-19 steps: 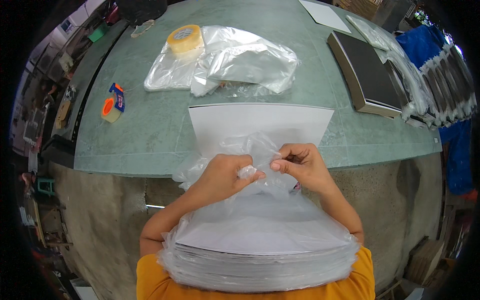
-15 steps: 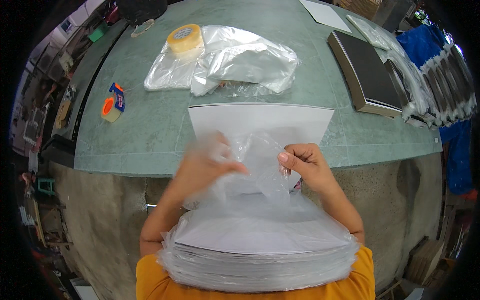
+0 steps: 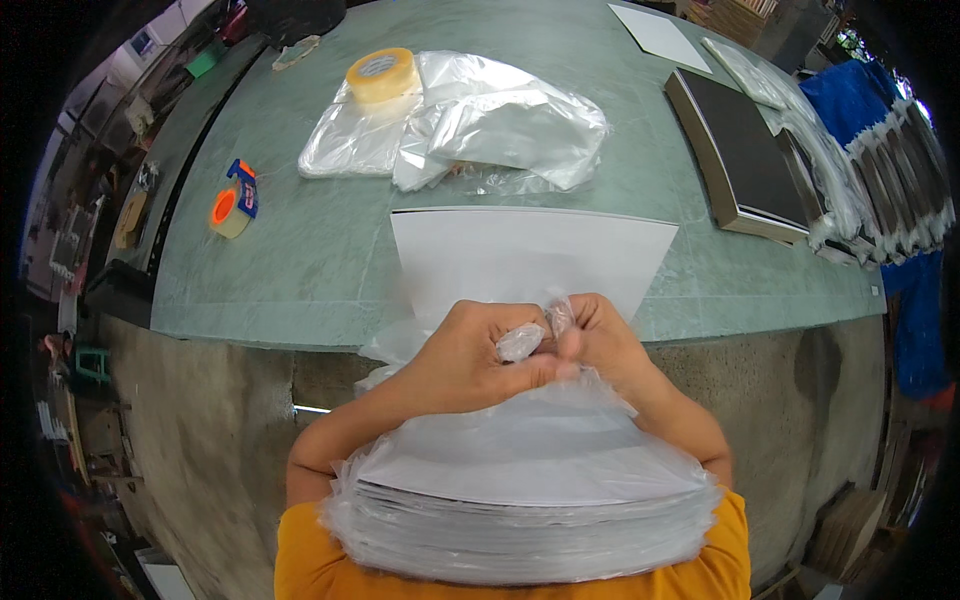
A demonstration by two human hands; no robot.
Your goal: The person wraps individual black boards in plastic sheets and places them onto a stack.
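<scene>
Clear plastic bag (image 3: 520, 345) bunched between both hands, left (image 3: 470, 355) and right (image 3: 600, 340), fingers clenched.

Beyond the white sheet (image 3: 530, 255), a heap of clear bags (image 3: 470, 135) with a tape roll (image 3: 380, 75) bars the way. Left of the sheet the table (image 3: 300, 270) lies open up to the tape dispenser (image 3: 233, 200); right, open up to the dark boards (image 3: 745, 155).

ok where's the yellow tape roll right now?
Head view, far left part of the green table: the yellow tape roll sits on the flat clear plastic bags, beyond the white sheet and both hands.
</scene>
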